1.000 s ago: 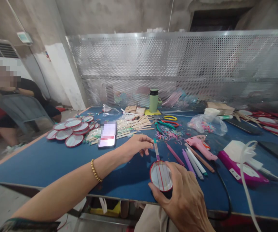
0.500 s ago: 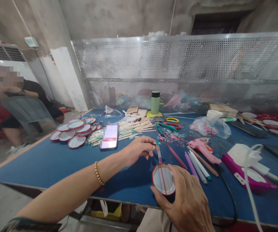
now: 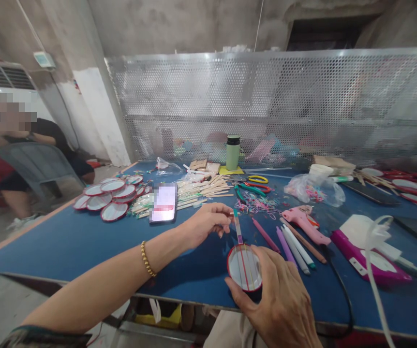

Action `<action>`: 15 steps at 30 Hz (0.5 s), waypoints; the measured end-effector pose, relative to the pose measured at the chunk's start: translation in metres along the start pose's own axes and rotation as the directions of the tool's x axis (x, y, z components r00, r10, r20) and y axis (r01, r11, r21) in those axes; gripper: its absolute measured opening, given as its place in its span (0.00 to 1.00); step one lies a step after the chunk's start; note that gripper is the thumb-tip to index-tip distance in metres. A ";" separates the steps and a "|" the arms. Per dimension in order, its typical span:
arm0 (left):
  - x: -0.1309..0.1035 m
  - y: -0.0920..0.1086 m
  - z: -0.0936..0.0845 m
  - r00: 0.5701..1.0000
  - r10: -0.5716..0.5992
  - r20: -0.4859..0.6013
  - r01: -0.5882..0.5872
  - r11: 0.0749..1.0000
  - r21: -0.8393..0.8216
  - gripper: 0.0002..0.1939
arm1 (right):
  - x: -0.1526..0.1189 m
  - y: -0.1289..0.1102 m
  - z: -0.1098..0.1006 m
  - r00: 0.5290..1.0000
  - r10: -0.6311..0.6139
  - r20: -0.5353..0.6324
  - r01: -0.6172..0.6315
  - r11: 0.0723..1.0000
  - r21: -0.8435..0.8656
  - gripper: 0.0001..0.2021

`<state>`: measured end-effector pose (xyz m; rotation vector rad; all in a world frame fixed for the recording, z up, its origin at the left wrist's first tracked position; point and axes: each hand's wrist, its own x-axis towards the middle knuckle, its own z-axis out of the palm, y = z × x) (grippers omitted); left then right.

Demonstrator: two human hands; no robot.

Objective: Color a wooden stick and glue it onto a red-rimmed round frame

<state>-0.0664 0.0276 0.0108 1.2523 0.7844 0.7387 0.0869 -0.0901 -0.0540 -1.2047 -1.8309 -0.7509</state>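
Note:
A small banjo-like toy (image 3: 249, 270) has a round white face, a red rim and thin strings running across it. From its far side a flat stick neck (image 3: 238, 229) reaches up to a teal tip. My right hand (image 3: 283, 295) is closed round the disc, thumb on the near edge and fingers on the right side. At the teal tip, my left hand (image 3: 214, 223) has its thumb and index finger pinched together; the other fingers are curled. A gold bead bracelet (image 3: 146, 259) circles the left wrist. Part of the disc's right edge is hidden behind my fingers.
Left stand stacked red-rimmed discs (image 3: 114, 211), a phone (image 3: 164, 203) and wooden sticks (image 3: 208, 187). Beyond my hands lie loose rubber bands (image 3: 259, 205) and pliers (image 3: 254, 188). Pens (image 3: 295, 249), a pink glue gun (image 3: 308, 226) and its cable are to the right. A person (image 3: 16, 159) sits far left.
The view has shifted very slightly. Both hands keep their hold and the toy stays in the same place.

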 end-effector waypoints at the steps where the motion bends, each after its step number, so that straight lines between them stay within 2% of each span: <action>1: 0.000 0.000 0.000 1.000 -0.001 -0.004 0.001 1.000 -0.001 0.11 | 0.000 0.000 0.000 1.000 -0.007 0.001 0.007 1.000 -0.003 0.24; 7: 0.002 -0.001 0.000 0.999 0.023 -0.035 -0.021 0.999 0.045 0.07 | 0.002 -0.002 -0.001 1.000 -0.012 -0.013 0.012 1.000 -0.015 0.25; 11: 0.004 -0.003 0.000 0.988 0.125 -0.091 -0.101 0.967 0.233 0.14 | 0.003 -0.004 -0.001 1.000 -0.015 -0.005 0.015 1.000 -0.024 0.24; 15: 0.006 -0.003 0.002 0.980 0.158 -0.120 -0.104 0.925 0.366 0.16 | 0.003 -0.005 -0.002 1.000 -0.013 0.001 0.013 1.000 -0.021 0.24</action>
